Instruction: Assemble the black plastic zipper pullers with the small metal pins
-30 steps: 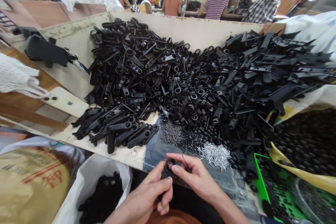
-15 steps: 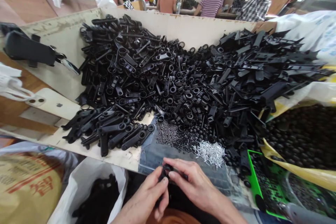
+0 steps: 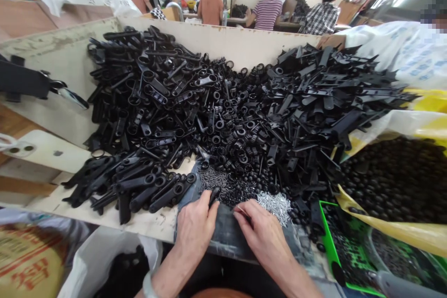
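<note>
1. Hands now apart; were together.
2. Left hand [image 3: 195,221] clamped on black part [image 3: 214,194], left of silver pins [image 3: 277,206]; visible length points away.
3. Right hand [image 3: 261,227] nearer pins, fingers curled; grip unclear.

Two hands are in view: one left hand [image 3: 195,221] and one right hand [image 3: 261,223], with one black part [image 3: 214,194] in the left. One bracelet [image 3: 148,285], one phone [image 3: 52,151], one green tray [image 3: 327,233] and one bag of balls [image 3: 394,181] can be counted. Silver pins [image 3: 274,206] make one heap, too many to number; black handles [image 3: 153,88], rings [image 3: 240,130] and blades [image 3: 335,84] likewise. Four people [image 3: 267,13] show from behind, wearing one striped shirt and one checked shirt [image 3: 319,18] among them; one more head [image 3: 433,16] shows partly.
</note>
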Available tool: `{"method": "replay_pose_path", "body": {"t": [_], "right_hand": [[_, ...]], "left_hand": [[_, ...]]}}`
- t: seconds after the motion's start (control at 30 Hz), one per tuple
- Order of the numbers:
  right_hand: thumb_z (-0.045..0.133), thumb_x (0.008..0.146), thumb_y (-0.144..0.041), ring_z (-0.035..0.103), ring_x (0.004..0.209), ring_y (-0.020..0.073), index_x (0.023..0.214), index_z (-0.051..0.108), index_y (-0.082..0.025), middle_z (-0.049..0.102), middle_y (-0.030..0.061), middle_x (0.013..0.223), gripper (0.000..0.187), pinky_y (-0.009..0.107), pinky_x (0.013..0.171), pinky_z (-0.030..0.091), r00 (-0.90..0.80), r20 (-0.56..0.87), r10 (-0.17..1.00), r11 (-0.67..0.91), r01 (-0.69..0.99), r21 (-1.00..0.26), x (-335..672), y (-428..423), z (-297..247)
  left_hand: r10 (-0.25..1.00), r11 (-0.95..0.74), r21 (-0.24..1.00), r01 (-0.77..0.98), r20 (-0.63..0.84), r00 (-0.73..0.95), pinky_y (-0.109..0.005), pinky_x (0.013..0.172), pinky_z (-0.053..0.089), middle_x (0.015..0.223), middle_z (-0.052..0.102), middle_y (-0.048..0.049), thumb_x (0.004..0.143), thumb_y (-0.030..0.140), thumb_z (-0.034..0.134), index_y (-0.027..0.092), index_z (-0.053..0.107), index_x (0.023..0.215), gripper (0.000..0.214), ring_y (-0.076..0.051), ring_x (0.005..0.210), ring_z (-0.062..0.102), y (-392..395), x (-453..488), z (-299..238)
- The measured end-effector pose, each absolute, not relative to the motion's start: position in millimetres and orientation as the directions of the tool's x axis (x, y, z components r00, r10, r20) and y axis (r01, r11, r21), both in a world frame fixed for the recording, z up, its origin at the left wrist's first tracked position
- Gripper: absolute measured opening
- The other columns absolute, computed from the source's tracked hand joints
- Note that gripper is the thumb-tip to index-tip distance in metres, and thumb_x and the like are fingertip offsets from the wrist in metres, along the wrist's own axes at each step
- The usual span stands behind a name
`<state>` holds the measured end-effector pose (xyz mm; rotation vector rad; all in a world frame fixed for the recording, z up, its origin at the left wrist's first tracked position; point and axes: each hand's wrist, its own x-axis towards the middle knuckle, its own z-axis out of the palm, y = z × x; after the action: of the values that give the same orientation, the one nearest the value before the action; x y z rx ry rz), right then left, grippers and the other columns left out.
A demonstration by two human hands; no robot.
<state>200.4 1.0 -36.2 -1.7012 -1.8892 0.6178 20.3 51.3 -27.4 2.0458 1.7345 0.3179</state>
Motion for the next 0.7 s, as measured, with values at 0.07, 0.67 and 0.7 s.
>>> {"method": "replay_pose_path", "body": {"t": [0.07,0.67,0.7], "right_hand": [[0.045,0.105,-0.026,0.070,0.077,0.0201,0.094,0.065,-0.023,0.070,0.0028,0.086,0.023,0.029,0.066,0.050,-0.069,0.076,0.995,0.101,0.764,-0.637,201.2,-0.5,-38.5],[0.041,0.109,-0.023,0.072,0.072,0.0144,0.105,0.068,-0.022,0.071,0.0038,0.096,0.027,0.022,0.055,0.041,-0.243,0.194,0.951,0.297,0.895,-0.334,194.3,10.1,-50.1],[0.039,0.110,-0.023,0.071,0.071,0.0139,0.103,0.069,-0.022,0.071,0.0040,0.095,0.030,0.022,0.055,0.040,-0.264,0.209,0.942,0.321,0.892,-0.318,195.8,9.9,-50.8]], "left_hand": [[0.977,-0.126,0.461,0.878,-0.096,0.191,-0.031,0.064,0.044,0.077,0.078,-0.0101,0.097,0.027,0.053,0.022,0.070,0.108,0.020,-0.029,0.073,0.075,52.5,23.9,-32.3],[0.821,0.567,0.823,-0.034,-0.561,0.104,-0.020,0.046,0.024,0.068,0.069,0.0012,0.073,0.044,0.082,0.017,0.063,0.081,0.034,-0.004,0.043,0.033,24.2,-1.0,-7.4],[0.794,0.608,0.786,-0.115,-0.596,0.122,-0.019,0.046,0.022,0.071,0.071,-0.0003,0.071,0.044,0.084,0.017,0.062,0.082,0.037,-0.002,0.042,0.030,21.3,-1.9,-7.0]]}}
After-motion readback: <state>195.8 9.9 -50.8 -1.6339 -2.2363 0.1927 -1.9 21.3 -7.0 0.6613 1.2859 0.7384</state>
